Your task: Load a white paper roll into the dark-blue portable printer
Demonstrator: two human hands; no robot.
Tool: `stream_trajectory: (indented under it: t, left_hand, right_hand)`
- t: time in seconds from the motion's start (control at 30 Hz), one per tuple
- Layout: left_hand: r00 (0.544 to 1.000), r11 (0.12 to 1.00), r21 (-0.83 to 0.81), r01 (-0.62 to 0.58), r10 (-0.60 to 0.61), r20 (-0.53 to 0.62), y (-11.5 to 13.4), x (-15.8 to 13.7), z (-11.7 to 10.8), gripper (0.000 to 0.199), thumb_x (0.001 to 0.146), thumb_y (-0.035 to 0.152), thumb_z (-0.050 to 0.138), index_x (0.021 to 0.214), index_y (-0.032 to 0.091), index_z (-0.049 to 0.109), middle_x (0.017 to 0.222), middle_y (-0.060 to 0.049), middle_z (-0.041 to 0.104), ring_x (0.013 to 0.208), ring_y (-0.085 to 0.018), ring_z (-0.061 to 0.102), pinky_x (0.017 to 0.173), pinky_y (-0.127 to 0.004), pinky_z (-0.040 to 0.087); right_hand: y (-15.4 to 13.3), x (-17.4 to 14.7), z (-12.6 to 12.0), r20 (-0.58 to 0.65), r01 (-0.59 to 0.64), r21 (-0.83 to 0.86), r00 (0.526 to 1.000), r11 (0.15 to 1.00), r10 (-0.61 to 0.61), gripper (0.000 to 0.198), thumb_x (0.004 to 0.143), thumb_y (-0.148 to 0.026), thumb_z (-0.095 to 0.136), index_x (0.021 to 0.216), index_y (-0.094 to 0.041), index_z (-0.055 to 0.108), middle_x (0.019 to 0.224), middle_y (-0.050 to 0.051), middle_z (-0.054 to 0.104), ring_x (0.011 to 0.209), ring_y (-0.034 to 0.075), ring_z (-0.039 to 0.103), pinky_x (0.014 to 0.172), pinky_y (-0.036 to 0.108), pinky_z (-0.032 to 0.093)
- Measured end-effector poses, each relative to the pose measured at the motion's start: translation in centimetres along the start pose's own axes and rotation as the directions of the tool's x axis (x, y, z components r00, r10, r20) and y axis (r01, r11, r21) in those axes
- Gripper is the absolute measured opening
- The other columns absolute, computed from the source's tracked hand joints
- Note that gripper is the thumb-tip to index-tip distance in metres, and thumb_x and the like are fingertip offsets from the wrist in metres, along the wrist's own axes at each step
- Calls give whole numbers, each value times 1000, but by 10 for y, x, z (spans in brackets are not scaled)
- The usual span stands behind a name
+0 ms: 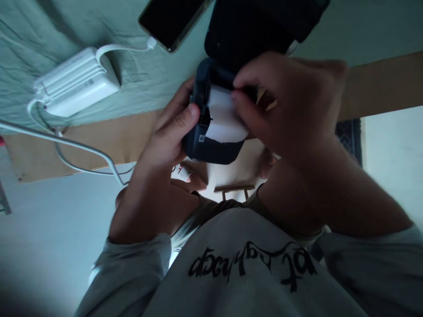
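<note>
Across the upper field lies a pale green sheet (66, 26) over a brown board (99, 136); on the sheet, a white power bank (77, 81) with a white cable (82, 152) trailing off, and a dark phone (172, 20) plugged in. Centre: a small dark blue printer (206, 147), lid (257, 26) raised, held above the lap. Left hand (168, 132) clasps its side, thumb pressed on the casing. Right hand (291, 101) has fingertips pinched on the white paper roll (223, 119), which sits in the open bay. Judged: roll seated or nearly so; lid not yet closed.
</note>
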State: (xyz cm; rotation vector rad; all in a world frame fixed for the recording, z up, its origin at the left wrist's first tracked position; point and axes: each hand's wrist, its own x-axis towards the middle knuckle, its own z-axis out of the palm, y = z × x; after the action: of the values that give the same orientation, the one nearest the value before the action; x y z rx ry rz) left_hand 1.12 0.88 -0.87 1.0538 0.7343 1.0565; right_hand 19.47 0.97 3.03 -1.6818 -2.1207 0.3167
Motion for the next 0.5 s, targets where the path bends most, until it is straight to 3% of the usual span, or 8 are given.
stream_trajectory:
  t: [0.1, 0.23, 0.4, 0.5]
  left_hand:
    - [999, 995, 80, 52, -52, 6, 4, -1, -2, 47, 88, 44, 53, 121, 11, 56, 97, -8, 63, 106, -19, 58, 72, -22, 43]
    - [998, 996, 75, 54, -56, 29, 4, -3, -5, 44, 85, 42, 58, 115, 9, 58, 90, -6, 59, 89, -14, 59, 69, -21, 41]
    - [999, 999, 24, 36, -37, 33, 3, -3, -3, 34, 90, 38, 52, 109, 10, 60, 89, -3, 59, 77, -8, 55, 68, -18, 42]
    - [996, 996, -43, 73, -75, -40, 6, -3, 3, 27, 90, 34, 52, 102, 14, 64, 80, -2, 58, 68, -8, 53, 62, -19, 40]
  right_hand:
    - [-4, -3, 2, 103, 28, -147, 995, 989, -13, 30, 82, -48, 46, 103, -33, 62, 89, -5, 64, 79, 18, 62, 72, 35, 46]
    - [-7, -4, 1, 193, 51, -182, 981, 982, -15, 32, 83, -50, 45, 109, -36, 56, 84, -4, 62, 72, 15, 60, 66, 31, 46]
    - [1, -3, -10, 205, 121, 51, 970, 991, -129, 35, 78, -43, 57, 110, -31, 55, 95, -8, 60, 74, 6, 59, 72, 25, 48]
    - [19, -5, -22, 67, 191, 402, 969, 895, -236, 48, 73, -54, 61, 113, -26, 55, 108, -4, 58, 86, 6, 60, 65, 19, 47]
